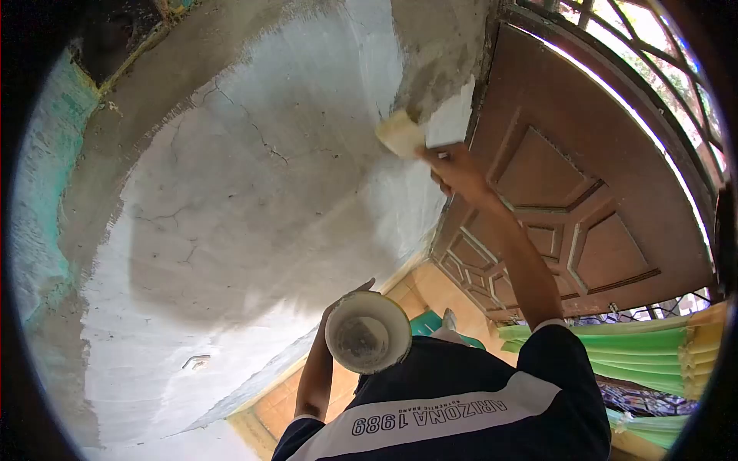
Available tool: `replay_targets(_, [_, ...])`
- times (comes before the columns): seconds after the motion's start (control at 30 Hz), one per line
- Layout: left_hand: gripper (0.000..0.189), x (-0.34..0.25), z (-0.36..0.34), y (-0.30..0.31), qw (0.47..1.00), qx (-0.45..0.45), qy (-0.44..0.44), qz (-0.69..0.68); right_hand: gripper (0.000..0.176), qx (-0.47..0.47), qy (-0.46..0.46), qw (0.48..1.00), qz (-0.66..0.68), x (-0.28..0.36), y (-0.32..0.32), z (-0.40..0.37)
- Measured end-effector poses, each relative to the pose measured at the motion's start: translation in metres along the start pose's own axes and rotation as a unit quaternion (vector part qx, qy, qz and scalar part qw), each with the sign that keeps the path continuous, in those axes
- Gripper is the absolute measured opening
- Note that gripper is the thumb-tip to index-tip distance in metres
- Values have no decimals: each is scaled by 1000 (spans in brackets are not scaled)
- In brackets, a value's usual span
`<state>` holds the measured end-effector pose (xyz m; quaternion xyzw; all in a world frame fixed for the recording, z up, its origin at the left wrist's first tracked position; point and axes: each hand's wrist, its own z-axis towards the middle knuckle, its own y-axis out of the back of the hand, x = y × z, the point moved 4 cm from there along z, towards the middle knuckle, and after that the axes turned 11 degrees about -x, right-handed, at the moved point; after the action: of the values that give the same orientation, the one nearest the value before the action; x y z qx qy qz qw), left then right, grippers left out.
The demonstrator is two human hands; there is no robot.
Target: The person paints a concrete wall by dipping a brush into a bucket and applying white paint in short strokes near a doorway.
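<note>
My right hand (pixel 459 174) is raised to the wall, its fingers closed around the handle of a wide brush (pixel 402 135) with pale bristles. The brush's head is slightly blurred and meets the wall at the border between white coating and bare grey plaster. Lower down, in front of my body, my left hand (pixel 344 301) holds a round pale bowl (pixel 331 332) from the side and beneath; most of its fingers are hidden behind it. Inside the bowl sits a whitish-grey substance. The wall (pixel 261 177) is largely white, with thin cracks and a grey band along its upper and left edges.
Right of the wall stands a brown panelled door (pixel 538 173) with a metal grille above it. Green and yellow curtains (pixel 638 346) hang at the lower right. Below is an orange tiled floor (pixel 280 403) with a green object (pixel 427 323). A small fitting (pixel 197 361) projects from the wall.
</note>
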<state>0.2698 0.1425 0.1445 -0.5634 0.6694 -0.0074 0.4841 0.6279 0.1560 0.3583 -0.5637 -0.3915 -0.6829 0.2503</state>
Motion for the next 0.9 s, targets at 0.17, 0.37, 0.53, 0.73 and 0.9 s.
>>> replay_targets(0.17, [46,3,10,-6,994,-84,46,60,45,45,-74,993,-80,-51,8,12])
replay_targets(0.37, [50,16,26,-7,998,-41,34,26,46,3,78,997,-29,90,31,15])
replay_targets(0.53, [56,26,33,-5,998,-7,-23,50,39,-35,174,984,18,133,40,-5])
replay_targets(0.73, [58,34,32,1,992,9,-105,66,39,26,39,998,-50,8,2,14])
replay_targets(0.9, [58,25,16,-23,989,-14,-118,91,38,86,-37,987,-131,-33,10,19])
